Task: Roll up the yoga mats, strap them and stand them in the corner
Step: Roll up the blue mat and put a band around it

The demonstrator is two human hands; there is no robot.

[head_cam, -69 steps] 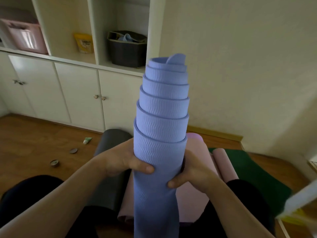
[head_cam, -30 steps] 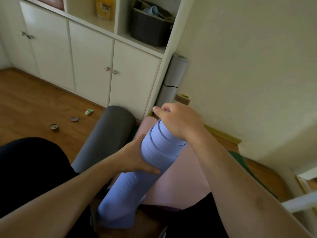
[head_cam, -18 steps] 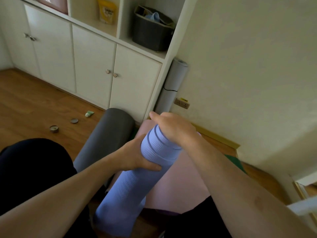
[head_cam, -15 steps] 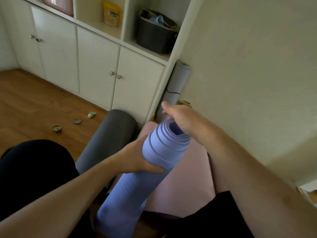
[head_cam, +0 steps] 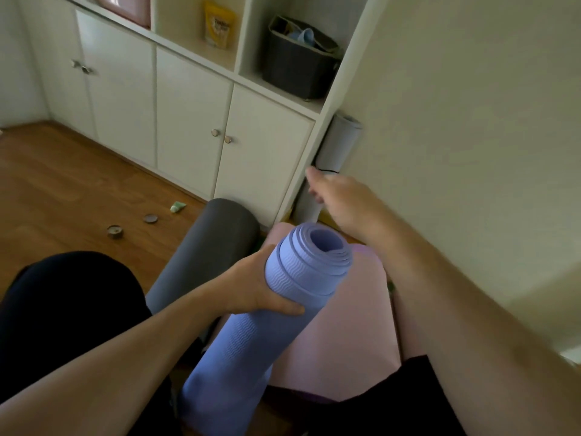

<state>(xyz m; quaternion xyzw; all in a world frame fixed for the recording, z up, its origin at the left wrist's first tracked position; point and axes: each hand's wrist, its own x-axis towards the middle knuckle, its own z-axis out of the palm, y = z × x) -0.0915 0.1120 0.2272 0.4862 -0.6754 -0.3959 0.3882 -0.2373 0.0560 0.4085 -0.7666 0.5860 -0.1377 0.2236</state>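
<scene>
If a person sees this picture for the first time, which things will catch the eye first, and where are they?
First comes the rolled lilac mat in the centre, tilted, gripped near its top end by the left hand. Above it the right hand reaches with straight fingers toward the pale grey rolled mat, which stands in the corner beside the white cabinet. A dark grey roll lies on the floor to the left.

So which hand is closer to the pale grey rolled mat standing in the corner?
The right hand: it reaches out in front of the pale grey rolled mat, near its black strap. The left hand is farther back, gripping the purple rolled mat.
</scene>
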